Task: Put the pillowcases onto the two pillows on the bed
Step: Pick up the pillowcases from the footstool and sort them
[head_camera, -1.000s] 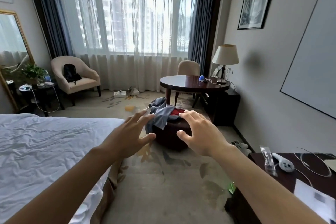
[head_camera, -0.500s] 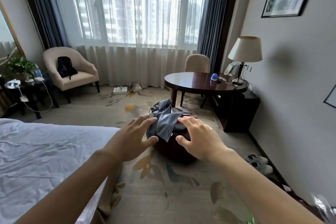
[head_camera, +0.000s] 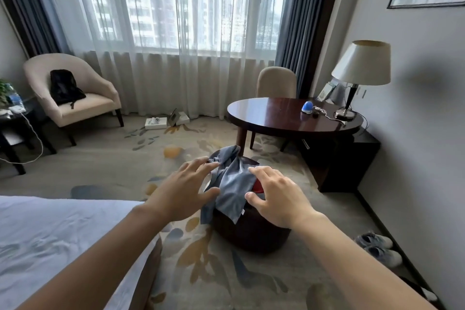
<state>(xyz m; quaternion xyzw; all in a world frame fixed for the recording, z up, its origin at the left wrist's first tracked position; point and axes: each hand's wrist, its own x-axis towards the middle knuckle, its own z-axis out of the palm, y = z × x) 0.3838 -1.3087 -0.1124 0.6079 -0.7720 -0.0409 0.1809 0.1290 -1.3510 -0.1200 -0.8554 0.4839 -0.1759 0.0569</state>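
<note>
A crumpled grey-blue pillowcase [head_camera: 232, 181] lies draped over a dark round ottoman [head_camera: 251, 231] on the carpet, with something red under it. My left hand [head_camera: 183, 191] is spread open just left of the cloth, fingertips at its edge. My right hand [head_camera: 274, 196] hovers open at the cloth's right side. Neither hand grips anything. The bed [head_camera: 57, 246], covered in a white sheet, fills the lower left. No pillows are in view.
A round dark wooden table [head_camera: 281, 118] with a lamp [head_camera: 359, 75] and a beige chair [head_camera: 275, 83] stands behind the ottoman. A dark cabinet [head_camera: 352, 158] sits by the right wall. A beige armchair [head_camera: 73, 98] holds a black bag. Shoes [head_camera: 380, 246] lie at the right.
The view has moved closer to the ottoman and tilted down. Both hands have reached forward to either side of the grey-blue cloth.
</note>
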